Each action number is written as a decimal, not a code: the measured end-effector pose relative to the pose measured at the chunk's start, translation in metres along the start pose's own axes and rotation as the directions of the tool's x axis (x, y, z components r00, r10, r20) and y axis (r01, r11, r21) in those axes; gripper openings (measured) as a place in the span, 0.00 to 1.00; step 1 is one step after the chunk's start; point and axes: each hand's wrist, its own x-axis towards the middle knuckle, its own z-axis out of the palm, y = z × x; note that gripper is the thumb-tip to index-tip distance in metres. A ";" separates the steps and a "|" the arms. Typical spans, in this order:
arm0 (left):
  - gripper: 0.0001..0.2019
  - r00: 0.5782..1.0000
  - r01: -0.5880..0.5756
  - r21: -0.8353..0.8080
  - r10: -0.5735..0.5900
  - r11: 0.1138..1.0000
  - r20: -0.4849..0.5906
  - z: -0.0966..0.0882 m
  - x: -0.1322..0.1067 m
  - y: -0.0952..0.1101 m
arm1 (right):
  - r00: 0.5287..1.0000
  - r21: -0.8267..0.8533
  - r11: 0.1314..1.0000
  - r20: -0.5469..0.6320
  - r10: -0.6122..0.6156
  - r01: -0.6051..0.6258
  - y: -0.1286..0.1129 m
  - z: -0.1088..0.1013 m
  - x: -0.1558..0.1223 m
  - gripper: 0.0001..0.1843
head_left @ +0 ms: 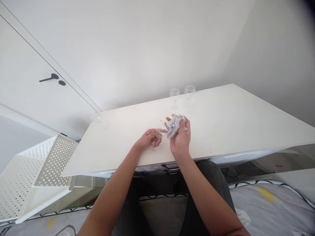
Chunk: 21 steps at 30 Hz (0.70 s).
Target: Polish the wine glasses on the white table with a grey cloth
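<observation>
glass (pixel 158 134): in left hand (pixel 149 139), fingers curled about the stem | right hand (pixel 181 139): clutching bunched cloth (pixel 174 127) beside the bowl | likely light, rigid, slick, fragile; cloth soft; hold stem, spare thin rim

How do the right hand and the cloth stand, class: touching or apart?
Touching. The head view shows the right hand gripping the crumpled cloth, its thumb lying over the folds.
</observation>
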 end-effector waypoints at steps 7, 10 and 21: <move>0.34 0.967 -0.091 -0.221 0.033 0.971 -0.253 0.014 0.006 0.007 | 0.905 -0.624 0.660 0.230 -0.357 0.419 0.023 -0.010 -0.007 0.15; 0.33 0.980 0.001 -0.253 -0.051 0.968 -0.192 0.010 0.004 0.004 | 0.848 -0.610 0.590 0.374 -0.375 0.530 0.028 -0.009 -0.010 0.20; 0.34 0.945 -0.020 -0.290 -0.076 0.957 -0.319 0.012 0.001 0.017 | 0.776 -0.561 0.537 0.456 -0.435 0.630 0.034 -0.011 -0.008 0.13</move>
